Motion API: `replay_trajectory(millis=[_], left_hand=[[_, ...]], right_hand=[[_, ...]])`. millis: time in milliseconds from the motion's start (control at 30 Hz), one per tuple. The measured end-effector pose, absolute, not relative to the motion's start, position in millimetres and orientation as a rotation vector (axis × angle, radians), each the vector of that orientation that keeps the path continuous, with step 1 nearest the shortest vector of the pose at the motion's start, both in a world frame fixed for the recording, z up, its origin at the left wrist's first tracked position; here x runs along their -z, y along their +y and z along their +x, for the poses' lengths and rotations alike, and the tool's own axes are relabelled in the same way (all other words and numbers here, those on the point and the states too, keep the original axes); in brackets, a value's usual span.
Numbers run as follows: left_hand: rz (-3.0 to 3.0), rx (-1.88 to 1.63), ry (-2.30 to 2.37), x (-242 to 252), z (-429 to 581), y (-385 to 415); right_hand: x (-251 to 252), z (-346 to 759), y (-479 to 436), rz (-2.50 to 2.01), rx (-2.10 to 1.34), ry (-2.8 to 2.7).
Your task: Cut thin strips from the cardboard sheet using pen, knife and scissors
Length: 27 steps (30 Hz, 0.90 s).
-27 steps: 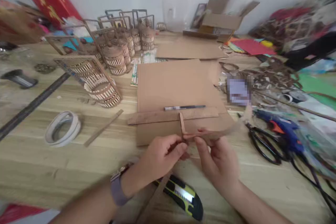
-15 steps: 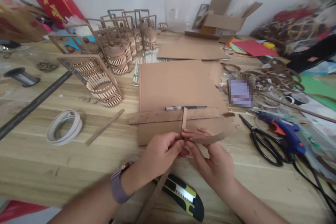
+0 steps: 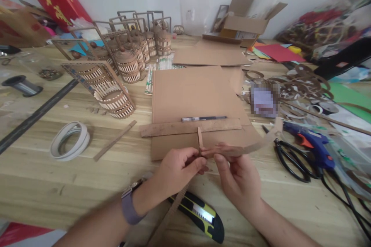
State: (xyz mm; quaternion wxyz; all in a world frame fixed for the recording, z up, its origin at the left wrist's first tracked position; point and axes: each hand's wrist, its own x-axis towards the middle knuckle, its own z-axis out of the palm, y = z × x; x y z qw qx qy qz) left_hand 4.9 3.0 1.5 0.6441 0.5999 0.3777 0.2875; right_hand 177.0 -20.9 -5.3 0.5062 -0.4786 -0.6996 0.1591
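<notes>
Low in the middle of the view, my left hand (image 3: 179, 171) and my right hand (image 3: 236, 177) both pinch a long thin cardboard strip (image 3: 252, 147). The strip bends at my fingertips: one short end stands up, the long end curves off to the right. Another strip (image 3: 168, 218) hangs down from my left hand towards me. Just beyond the hands lies a brown cardboard sheet (image 3: 194, 92) with a wooden ruler (image 3: 191, 127) and a black pen (image 3: 204, 118) across it. A yellow and black utility knife (image 3: 199, 216) lies under my wrists.
Black scissors (image 3: 290, 158) and a blue glue gun (image 3: 311, 142) lie at the right, beside a heap of cardboard rings (image 3: 301, 85). At the left are a tape roll (image 3: 69, 141), a loose strip (image 3: 114, 146), a long black ruler (image 3: 34, 115) and several small cardboard lanterns (image 3: 127, 65). An open box (image 3: 246, 21) stands at the back.
The strip's long right end has swung up and out to the right. The upright end looks shorter and my hands sit slightly lower.
</notes>
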Motion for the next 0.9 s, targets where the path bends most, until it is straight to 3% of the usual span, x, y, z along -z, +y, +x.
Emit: replay_trajectory(millis=[333,600,900], left_hand=[[1.402,-0.667,0.897,-0.8,4.3,4.0],[1.529,-0.587,0.868,-5.2,3.8,-0.5],[1.393,-0.634,0.845,-3.0,4.6,5.5]], right_hand=[[3.4,177.9,-17.2,-1.201,-0.119,-1.909],[7.6,179.4,-18.7,-1.249,-0.491,-1.559],[4.1,175.9,-17.5,-1.123,-0.328,-1.762]])
